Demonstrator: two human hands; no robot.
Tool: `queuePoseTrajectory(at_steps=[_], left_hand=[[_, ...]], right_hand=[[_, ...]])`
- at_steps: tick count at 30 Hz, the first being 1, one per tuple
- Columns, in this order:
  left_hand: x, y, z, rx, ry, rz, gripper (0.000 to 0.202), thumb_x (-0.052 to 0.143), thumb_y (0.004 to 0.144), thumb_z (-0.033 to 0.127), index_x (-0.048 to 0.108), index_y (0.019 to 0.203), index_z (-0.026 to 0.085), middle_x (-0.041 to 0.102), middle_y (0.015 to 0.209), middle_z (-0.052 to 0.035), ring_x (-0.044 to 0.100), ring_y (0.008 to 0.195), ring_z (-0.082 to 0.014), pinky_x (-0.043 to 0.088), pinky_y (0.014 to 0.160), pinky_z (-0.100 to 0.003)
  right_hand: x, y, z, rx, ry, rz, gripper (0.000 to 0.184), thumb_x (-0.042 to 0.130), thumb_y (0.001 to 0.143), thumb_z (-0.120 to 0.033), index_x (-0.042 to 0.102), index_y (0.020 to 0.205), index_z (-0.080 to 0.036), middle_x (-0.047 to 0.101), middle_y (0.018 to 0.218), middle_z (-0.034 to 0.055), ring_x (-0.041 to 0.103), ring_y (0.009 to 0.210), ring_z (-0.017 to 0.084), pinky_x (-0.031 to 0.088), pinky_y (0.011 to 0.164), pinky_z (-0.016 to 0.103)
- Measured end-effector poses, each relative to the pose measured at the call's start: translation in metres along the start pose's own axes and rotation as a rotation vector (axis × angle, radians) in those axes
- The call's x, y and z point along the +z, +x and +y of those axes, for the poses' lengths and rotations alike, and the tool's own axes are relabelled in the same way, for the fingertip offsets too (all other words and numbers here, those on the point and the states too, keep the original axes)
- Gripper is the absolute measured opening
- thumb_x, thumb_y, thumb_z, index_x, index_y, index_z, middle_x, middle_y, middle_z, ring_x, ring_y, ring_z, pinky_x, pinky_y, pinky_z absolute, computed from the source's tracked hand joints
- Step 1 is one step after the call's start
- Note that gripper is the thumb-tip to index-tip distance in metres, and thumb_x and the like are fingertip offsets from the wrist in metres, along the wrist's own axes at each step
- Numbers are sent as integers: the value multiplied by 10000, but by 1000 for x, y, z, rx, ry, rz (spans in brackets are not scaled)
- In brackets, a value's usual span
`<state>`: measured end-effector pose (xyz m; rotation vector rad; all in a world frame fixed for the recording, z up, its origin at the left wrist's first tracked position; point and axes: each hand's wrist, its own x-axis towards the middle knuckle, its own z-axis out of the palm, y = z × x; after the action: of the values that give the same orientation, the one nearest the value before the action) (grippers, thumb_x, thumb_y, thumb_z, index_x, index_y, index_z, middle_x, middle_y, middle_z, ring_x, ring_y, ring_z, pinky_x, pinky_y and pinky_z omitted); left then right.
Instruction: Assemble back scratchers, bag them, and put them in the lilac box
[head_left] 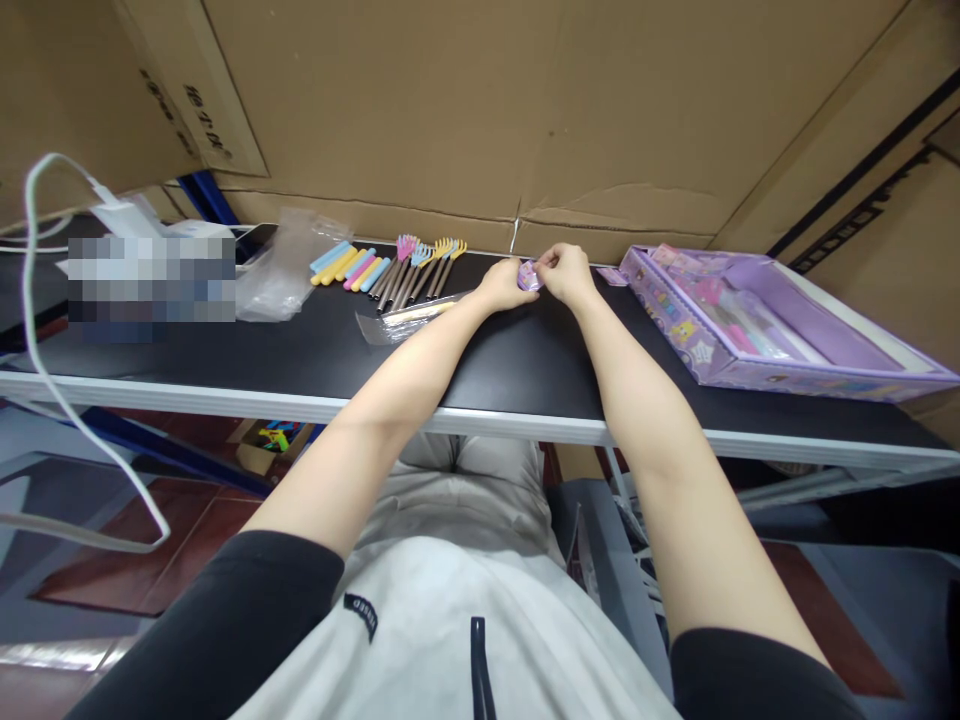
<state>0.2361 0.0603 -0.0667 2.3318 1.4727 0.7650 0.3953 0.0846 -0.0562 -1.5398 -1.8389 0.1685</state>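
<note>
Purple packet (529, 276) here, at the black table's (525, 360) far side, left hand (505, 286) and right hand (564, 273) both pinching it, fingers nearly closed! Looks light, thin, probably bendable; edges suit fingertips best.

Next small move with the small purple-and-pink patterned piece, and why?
I'd have the right hand work the right edge of the small purple-and-pink patterned piece: its fingertips are at that edge, while the left hand holds the opposite side, likely steadying it.
</note>
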Motion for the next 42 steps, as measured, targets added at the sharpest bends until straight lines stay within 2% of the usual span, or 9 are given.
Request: queuePoseTrajectory(at_steps=[6, 17, 22, 25, 28, 32, 36, 39, 42], left_hand=[[-1, -2, 0, -4, -1, 18, 451, 776, 918, 265, 716, 1312, 54, 785, 1360, -229, 744, 1268, -372, 562, 1056, -382], [-4, -3, 1, -9, -41, 26, 342, 780, 925, 261, 734, 1227, 108, 799, 1335, -189, 746, 1269, -344, 553, 1063, -360], [-5, -2, 1, -39, -26, 25, 494, 790, 926, 265, 693, 1363, 56, 757, 1426, -230, 719, 1325, -345, 538, 1106, -363], [-6, -3, 2, -51, -13, 9, 559, 792, 933, 281, 669, 1412, 21, 735, 1456, -255, 704, 1354, -352, 527, 1128, -364], [-6, -3, 2, -41, -26, 7, 527, 779, 931, 278, 680, 1381, 22, 738, 1453, -259, 707, 1341, -350, 525, 1130, -372], [-6, -2, 0, -47, -30, 35, 441, 778, 935, 279, 707, 1324, 84, 767, 1417, -216, 712, 1349, -344, 530, 1130, -375], [-8, -3, 0, -89, -43, 66, 521, 807, 939, 320, 674, 1382, 80, 748, 1455, -234, 700, 1381, -348, 533, 1133, -376], [-16, -3, 1, -135, -41, 4, 634, 840, 940, 382, 642, 1445, 53, 732, 1483, -252, 707, 1374, -337, 543, 1102, -354], [-36, 2, -2, -171, 21, -110, 603, 811, 963, 370, 670, 1435, 23, 743, 1468, -250, 737, 1325, -320, 559, 1053, -329]], right_hand=[[-1, -2, -6, -47, -59, -32, 122, 657, 895, -140, 761, 951, -168, 794, 1006, 149, 737, 1000, 306, 607, 1016, 474], [1, -1, -9, -68, 55, -46, 84, 693, 879, -175, 772, 907, -168, 793, 939, 117, 732, 960, 286, 606, 1001, 442], [-2, -3, -14, 34, 214, -16, 43, 697, 868, -162, 723, 838, -178, 771, 908, 86, 735, 961, 251, 613, 981, 410], [-7, -9, -22, 100, 278, 9, 81, 701, 871, -148, 695, 801, -191, 753, 888, 68, 728, 969, 234, 610, 981, 385], [-11, -14, -28, 143, 327, -20, 119, 717, 892, -157, 688, 782, -193, 734, 853, 59, 721, 940, 225, 615, 956, 374], [-12, -13, -28, 173, 354, -52, 133, 731, 934, -199, 696, 806, -189, 743, 870, 62, 726, 917, 221, 628, 938, 384], [-10, -14, -26, 268, 367, -80, 162, 723, 885, -83, 638, 815, -203, 710, 803, 39, 724, 810, 202, 661, 863, 385], [-7, -16, -27, 328, 380, -139, 253, 706, 854, 3, 591, 813, -219, 651, 714, 4, 700, 724, 182, 670, 853, 382], [-4, -16, -28, 344, 364, -116, 314, 704, 813, 53, 570, 801, -230, 630, 689, -3, 717, 741, 203, 672, 912, 420]])
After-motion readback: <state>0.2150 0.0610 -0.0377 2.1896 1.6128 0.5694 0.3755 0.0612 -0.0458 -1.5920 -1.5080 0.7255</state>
